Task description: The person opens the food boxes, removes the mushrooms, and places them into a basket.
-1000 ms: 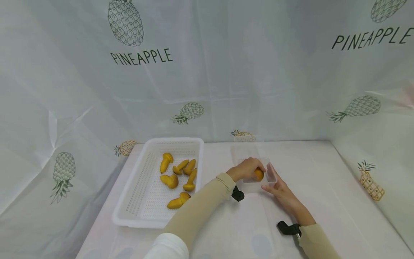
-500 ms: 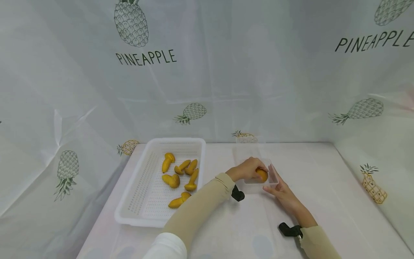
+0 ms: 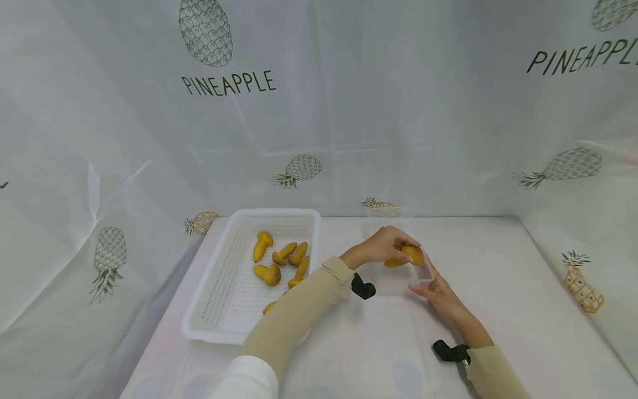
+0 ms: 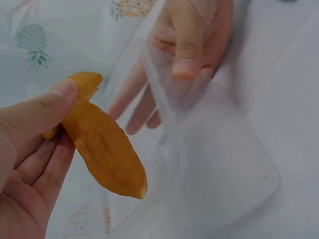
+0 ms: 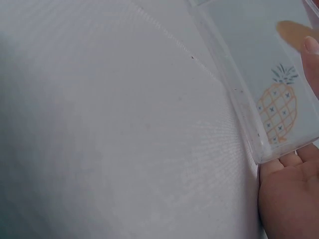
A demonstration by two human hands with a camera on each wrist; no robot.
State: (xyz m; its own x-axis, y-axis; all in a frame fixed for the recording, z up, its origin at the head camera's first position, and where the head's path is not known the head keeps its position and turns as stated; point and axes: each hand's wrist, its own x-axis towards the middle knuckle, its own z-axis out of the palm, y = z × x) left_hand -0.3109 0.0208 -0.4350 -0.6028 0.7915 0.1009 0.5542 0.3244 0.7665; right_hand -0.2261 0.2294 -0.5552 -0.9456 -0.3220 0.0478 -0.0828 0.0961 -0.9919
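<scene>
My left hand (image 3: 381, 246) pinches a yellow-orange mushroom (image 4: 107, 149) between thumb and fingers. It holds the mushroom over a clear plastic container (image 3: 394, 287), stem pointing down and away from the hand in the left wrist view. My right hand (image 3: 441, 299) is at the container's right side. Its fingers (image 4: 142, 109), fairly straight, show through the clear wall, and the thumb stands apart from them. In the right wrist view the palm (image 5: 294, 199) lies beside a corner of the container. What is inside the container is hard to see.
A white perforated basket (image 3: 199, 321) with several yellow mushrooms (image 3: 269, 274) stands to the left; my left sleeve (image 3: 289, 321) covers part of it. Behind the table (image 3: 478, 249) hangs a pineapple-print sheet (image 3: 423, 111). Black wrist mounts (image 3: 451, 352) stick out from both arms.
My left hand has lifted slightly with the mushroom, and more of the mushroom now shows between the fingers. The right hand stays beside the container. The head view has shifted a little.
</scene>
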